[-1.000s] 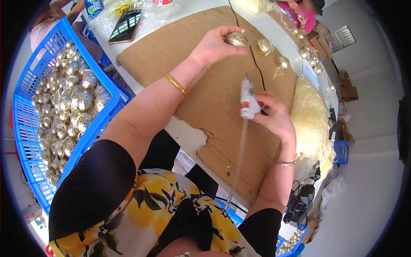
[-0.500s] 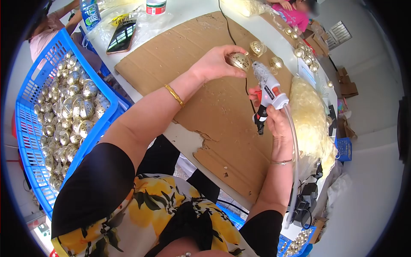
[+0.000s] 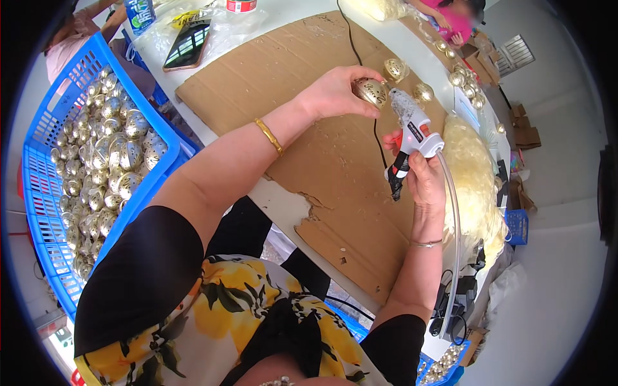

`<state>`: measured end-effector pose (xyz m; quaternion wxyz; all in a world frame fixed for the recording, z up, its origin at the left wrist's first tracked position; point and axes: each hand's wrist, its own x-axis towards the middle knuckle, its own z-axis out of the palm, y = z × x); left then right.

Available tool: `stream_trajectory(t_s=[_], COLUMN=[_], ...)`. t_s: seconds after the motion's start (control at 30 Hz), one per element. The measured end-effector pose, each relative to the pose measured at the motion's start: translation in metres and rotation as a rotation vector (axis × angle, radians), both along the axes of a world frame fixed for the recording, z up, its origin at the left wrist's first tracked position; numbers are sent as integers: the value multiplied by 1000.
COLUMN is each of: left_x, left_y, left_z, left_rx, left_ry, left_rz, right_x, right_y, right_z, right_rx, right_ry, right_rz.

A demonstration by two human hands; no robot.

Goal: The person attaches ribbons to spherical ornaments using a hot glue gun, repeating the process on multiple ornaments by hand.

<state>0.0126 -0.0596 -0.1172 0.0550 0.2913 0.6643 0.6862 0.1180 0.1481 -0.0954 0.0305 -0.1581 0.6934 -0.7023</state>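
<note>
My left hand (image 3: 338,93) is closed around a gold ball ornament (image 3: 370,94) with dark lettering and held above the cardboard sheet (image 3: 283,122). In my right hand (image 3: 421,177) is a white hot glue gun (image 3: 415,125) with black and orange parts. Its whitish, glue-crusted nozzle end points up toward the ornament's right side; whether they touch, I cannot tell. A long clear glue stick (image 3: 456,238) trails from the back of the gun. Just beyond the nozzle lie two more gold ornaments, one (image 3: 396,69) farther back and one (image 3: 423,92) to the right.
A blue basket (image 3: 168,138) full of gold ornaments stands at left. A phone (image 3: 187,45) and a can (image 3: 140,14) rest on the white table. At right are a bag of pale yellow material (image 3: 473,180) and black adapters (image 3: 458,299). Other people sit across the table.
The view has shifted slightly, so most things appear a little to the right. My left hand still holds the ornament, turned a little, and my right still grips the glue gun near it.
</note>
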Motion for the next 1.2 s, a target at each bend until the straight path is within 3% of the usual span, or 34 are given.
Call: stream_trajectory(t_s=[1.2], left_x=[-2], left_y=[-2], left_z=[1], left_rx=[4], left_ry=[20], left_rz=[44], right_x=[2], right_y=[8], right_z=[0], right_rx=[78], right_ry=[-42], right_rz=[-86])
